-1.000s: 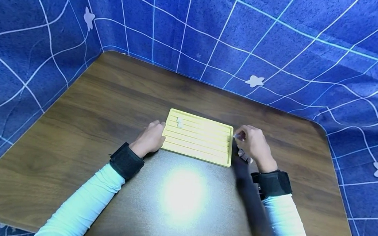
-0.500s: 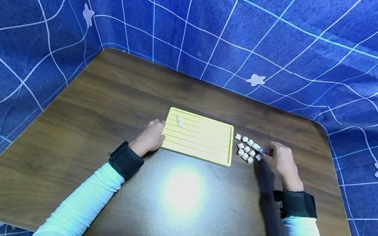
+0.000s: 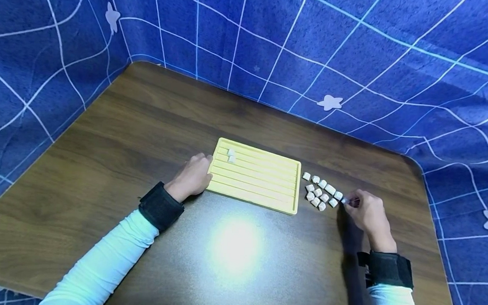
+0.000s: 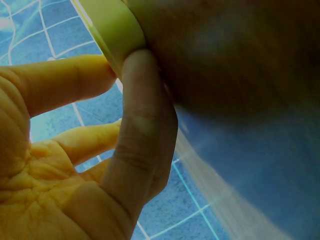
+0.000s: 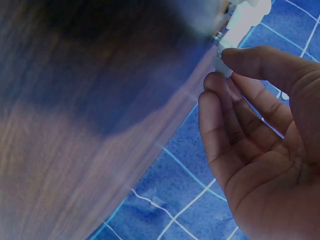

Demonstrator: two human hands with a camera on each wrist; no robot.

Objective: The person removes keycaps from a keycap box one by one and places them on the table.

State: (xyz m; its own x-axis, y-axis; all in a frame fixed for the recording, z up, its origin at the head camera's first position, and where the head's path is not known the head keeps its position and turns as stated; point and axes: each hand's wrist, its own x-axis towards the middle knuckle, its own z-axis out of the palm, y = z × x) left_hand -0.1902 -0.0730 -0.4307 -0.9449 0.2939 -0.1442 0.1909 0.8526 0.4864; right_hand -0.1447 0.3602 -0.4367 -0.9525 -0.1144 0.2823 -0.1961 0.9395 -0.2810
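Observation:
My left hand (image 3: 191, 176) grips the left edge of a shallow yellow ridged tray (image 3: 252, 201). In the left wrist view, thumb and finger pinch the corner of that tray (image 4: 114, 31). Two small white keycaps sit inside near its upper left, one a row above the other; the lower keycap (image 3: 231, 159) is pale against the yellow. At the right end of a loose group of keycaps (image 3: 329, 189), my right hand (image 3: 367, 213) pinches a white keycap (image 5: 223, 66) between thumb and fingertips. Those fingers partly cover it.
Several keycaps (image 3: 317, 192) lie on the brown wooden table (image 3: 166, 104) just right of the tray. A blue curtain (image 3: 269, 41) with white lines and stars borders the table's back and sides. Bright glare (image 3: 237, 246) lies in front of the tray.
My right hand has moved right and toward me, from the tray's right edge to the far end of the keycap group, uncovering the group. The left hand keeps hold of the tray.

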